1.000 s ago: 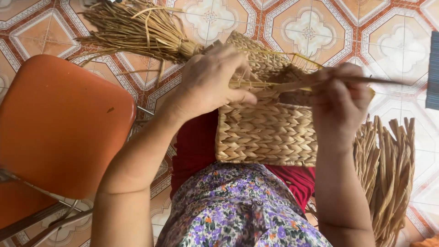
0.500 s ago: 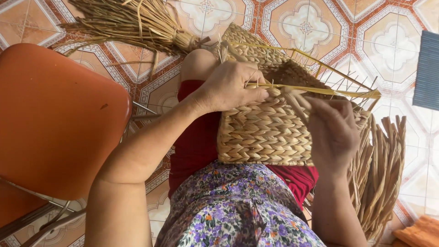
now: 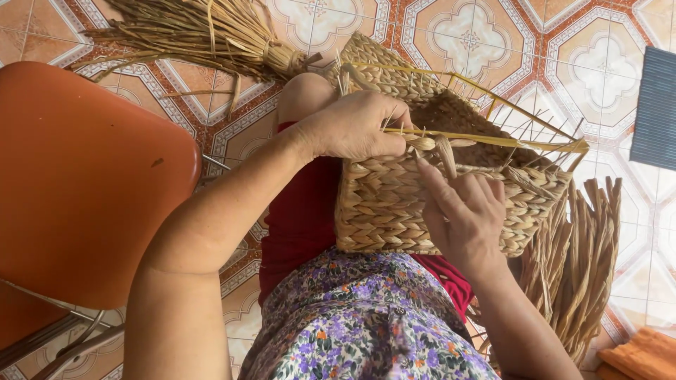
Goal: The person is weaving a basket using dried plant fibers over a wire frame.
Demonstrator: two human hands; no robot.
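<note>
Already woven most of the way up, the basket (image 3: 394, 204) rests on the lap, its wire rim bare above the left hand (image 3: 352, 130) pinching a straw strand (image 3: 445, 151) beside the right hand's (image 3: 465, 211) loosely spread fingers.

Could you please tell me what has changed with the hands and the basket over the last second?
The right hand dropped from the rim onto the woven basket front. The left hand stayed at the rim, pinching a straw strand. The basket remained on the lap.
</note>
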